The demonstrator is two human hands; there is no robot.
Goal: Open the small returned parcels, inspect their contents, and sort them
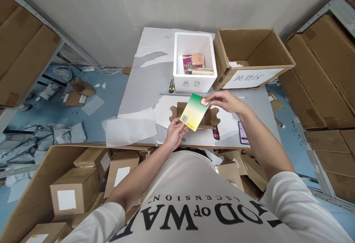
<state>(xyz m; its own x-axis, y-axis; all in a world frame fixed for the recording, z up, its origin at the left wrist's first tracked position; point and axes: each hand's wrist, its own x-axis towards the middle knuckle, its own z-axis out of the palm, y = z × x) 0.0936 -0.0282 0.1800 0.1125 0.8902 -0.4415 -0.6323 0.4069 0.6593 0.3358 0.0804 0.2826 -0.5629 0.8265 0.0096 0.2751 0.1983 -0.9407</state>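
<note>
A thin green-to-yellow book [195,113] with a barcode and a red-edged sticker is held tilted above the table. My left hand [174,134] is closed on its lower left corner, thumb on top. At its upper right edge, my right hand [225,100] pinches it by the sticker. Directly below the book lies a small open cardboard box [214,116], partly hidden by it. A red and black box cutter [216,133] rests by that box's near side.
A white foam box [179,78] with several books stands at the back, beside a large open cardboard carton [277,70]. A yellow and black cutter [171,85] lies left of the foam box. A phone [243,132] lies at right. Boxes [74,187] fill a carton below the table.
</note>
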